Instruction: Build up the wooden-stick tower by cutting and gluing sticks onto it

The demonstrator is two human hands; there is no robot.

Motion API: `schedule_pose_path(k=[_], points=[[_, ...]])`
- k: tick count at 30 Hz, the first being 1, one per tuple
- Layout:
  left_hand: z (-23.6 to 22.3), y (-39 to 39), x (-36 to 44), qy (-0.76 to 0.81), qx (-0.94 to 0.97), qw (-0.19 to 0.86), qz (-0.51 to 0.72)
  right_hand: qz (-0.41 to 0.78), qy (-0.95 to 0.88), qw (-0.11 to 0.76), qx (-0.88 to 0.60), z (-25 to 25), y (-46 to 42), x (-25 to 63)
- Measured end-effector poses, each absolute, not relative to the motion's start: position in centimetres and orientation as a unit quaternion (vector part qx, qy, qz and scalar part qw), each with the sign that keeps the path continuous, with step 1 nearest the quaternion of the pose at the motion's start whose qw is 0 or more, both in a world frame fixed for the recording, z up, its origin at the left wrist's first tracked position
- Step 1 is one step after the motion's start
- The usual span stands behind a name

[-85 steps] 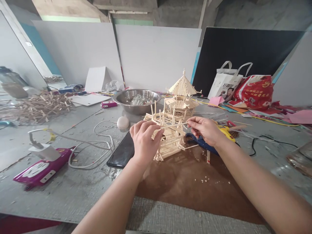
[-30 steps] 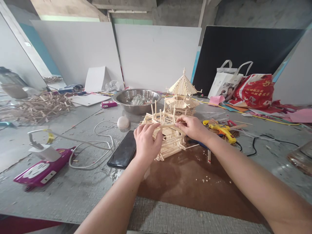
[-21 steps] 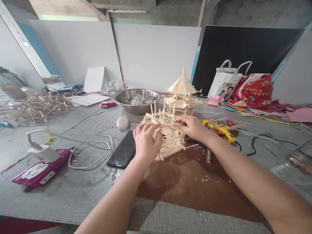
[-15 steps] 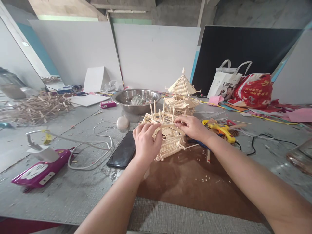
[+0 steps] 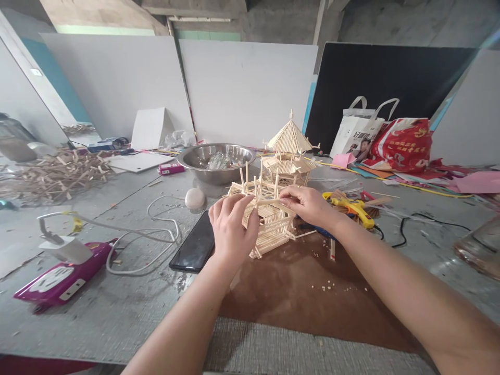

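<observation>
A model pavilion (image 5: 271, 242) of thin pale wooden sticks stands on a brown mat, with a pointed tiered tower (image 5: 291, 138) at its back and several upright posts. Across its near part lies a wooden stick (image 5: 269, 201), roughly level. My right hand (image 5: 307, 205) pinches this stick near its right end between thumb and fingertips. On the other side, my left hand (image 5: 234, 221) curls at the stick's left end, beside an upright post; the exact contact of its fingertips is partly hidden.
A black phone (image 5: 191, 245) lies left of the model, near a purple power strip (image 5: 66, 273) with a white cable. Behind are a steel bowl (image 5: 216, 156) and a round white object (image 5: 195, 198). A yellow glue gun (image 5: 357, 211) lies right; a glass jar (image 5: 476, 255) stands farther right.
The left hand's fingers have lifted and loosened slightly around the stick's left end. My right hand keeps its pinch. The whole view has shifted a little.
</observation>
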State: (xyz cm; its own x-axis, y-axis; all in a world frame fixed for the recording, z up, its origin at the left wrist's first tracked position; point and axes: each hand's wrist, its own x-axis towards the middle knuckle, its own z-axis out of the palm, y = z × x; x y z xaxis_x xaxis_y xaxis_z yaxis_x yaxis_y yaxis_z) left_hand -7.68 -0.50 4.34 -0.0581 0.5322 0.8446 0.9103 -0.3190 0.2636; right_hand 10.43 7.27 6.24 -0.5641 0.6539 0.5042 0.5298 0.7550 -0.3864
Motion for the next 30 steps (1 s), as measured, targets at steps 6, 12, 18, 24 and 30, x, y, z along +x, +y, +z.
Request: schedule_pose_path(k=[6,12,18,24,30], points=[[4.5,-2.3,-6.1,-0.401,-0.762,0.176,-0.477,0.064,-0.852,0.348,-0.385,5.8,6.3,11.8],[2.3,-3.1,-3.7,-0.295,-0.900,0.070,-0.315,0.068,-0.824,0.413,-0.381,5.4,5.4,13.1],[1.2,-1.6,-4.0,-0.419,-0.882,0.022,-0.215,0.085,-0.819,0.419,-0.383,4.7,3.7,14.0],[1.2,-0.5,-4.6,-0.427,-0.883,0.040,-0.190,0.098,-0.831,0.384,-0.392,3.7,2.0,15.0],[1.3,0.7,-4.8,-0.435,-0.879,0.056,-0.188,0.075,-0.846,0.348,-0.397,2.1,0.4,15.4]])
